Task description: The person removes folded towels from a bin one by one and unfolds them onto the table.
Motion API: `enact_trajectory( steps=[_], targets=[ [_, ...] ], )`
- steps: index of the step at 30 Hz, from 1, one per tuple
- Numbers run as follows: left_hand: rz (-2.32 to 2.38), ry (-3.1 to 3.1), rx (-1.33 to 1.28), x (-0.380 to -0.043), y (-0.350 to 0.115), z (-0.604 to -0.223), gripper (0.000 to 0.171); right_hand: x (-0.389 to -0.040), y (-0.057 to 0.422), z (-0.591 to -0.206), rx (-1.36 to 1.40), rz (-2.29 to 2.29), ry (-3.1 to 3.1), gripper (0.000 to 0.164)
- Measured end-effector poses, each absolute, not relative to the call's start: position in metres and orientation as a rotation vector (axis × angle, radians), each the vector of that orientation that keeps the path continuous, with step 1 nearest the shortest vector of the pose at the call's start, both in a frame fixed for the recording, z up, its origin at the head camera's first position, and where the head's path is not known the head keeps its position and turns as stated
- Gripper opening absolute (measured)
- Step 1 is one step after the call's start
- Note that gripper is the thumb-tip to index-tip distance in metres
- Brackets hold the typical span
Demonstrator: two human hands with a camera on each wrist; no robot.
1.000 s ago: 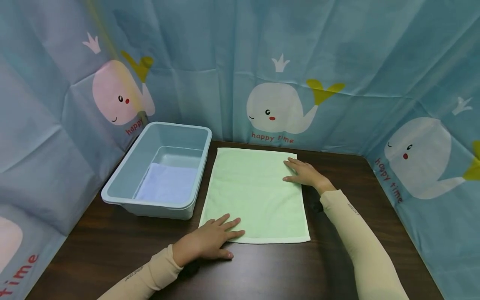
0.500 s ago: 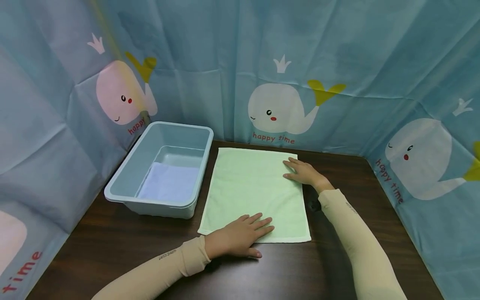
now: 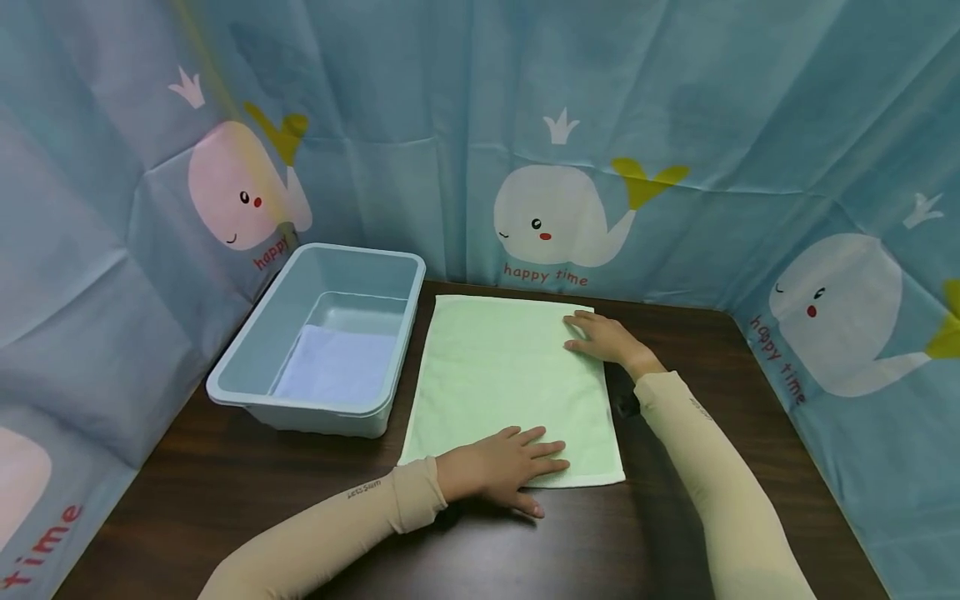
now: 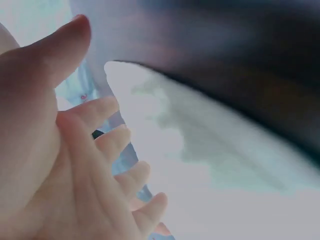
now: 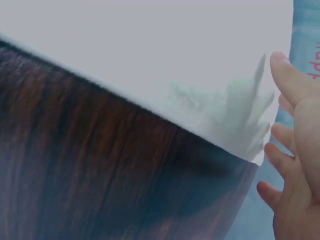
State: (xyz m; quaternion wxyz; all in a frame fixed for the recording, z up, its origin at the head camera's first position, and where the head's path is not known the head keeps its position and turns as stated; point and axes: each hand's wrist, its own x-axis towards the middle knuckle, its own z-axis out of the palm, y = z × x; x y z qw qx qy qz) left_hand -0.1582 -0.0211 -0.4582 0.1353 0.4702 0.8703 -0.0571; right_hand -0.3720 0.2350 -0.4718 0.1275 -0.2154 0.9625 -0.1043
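A pale green towel (image 3: 502, 375) with white edging lies spread flat on the dark wooden table. Over its near edge is my left hand (image 3: 510, 467), fingers spread and straight, thumb reaching past the hem. My right hand (image 3: 603, 337) is at the towel's far right corner with its fingers extended. In the left wrist view the left palm (image 4: 85, 165) shows nothing held, and the towel is overexposed beside the fingers. The right wrist view shows the right hand (image 5: 300, 140) by the towel's corner, also holding nothing. Whether the fingertips press on the cloth is hard to tell.
Left of the towel stands a light blue plastic basin (image 3: 315, 400), with a folded lavender cloth (image 3: 337, 367) on its bottom. A blue whale-print curtain (image 3: 390, 167) hangs around the back and sides of the table (image 3: 585, 550).
My left hand has slid rightward along the towel's near edge, from the near left corner to past the middle. The right hand has barely moved, and the towel stays flat.
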Motion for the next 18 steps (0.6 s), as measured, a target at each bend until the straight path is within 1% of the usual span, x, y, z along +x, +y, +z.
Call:
enact_trajectory(
  steps=[7, 11, 14, 18],
  targets=[
    [-0.167, 2.501, 1.362, -0.174, 0.023, -0.458, 0.082, -0.377, 0.230, -0.470, -0.616, -0.296, 2.790, 0.068],
    [-0.246, 2.477, 1.371, -0.179, 0.036, -0.464, 0.083, -0.380, 0.224, -0.470, -0.587, -0.256, 2.757, 0.069],
    [-0.323, 2.422, 1.387, -0.182, 0.040, -0.466, 0.079, -0.382, 0.222, -0.469, -0.578, -0.217, 2.735, 0.071],
    [-0.291, 2.369, 1.428, -0.188, 0.045, -0.467, 0.072, -0.384, 0.220, -0.467, -0.595, -0.172, 2.741, 0.071]
  ],
)
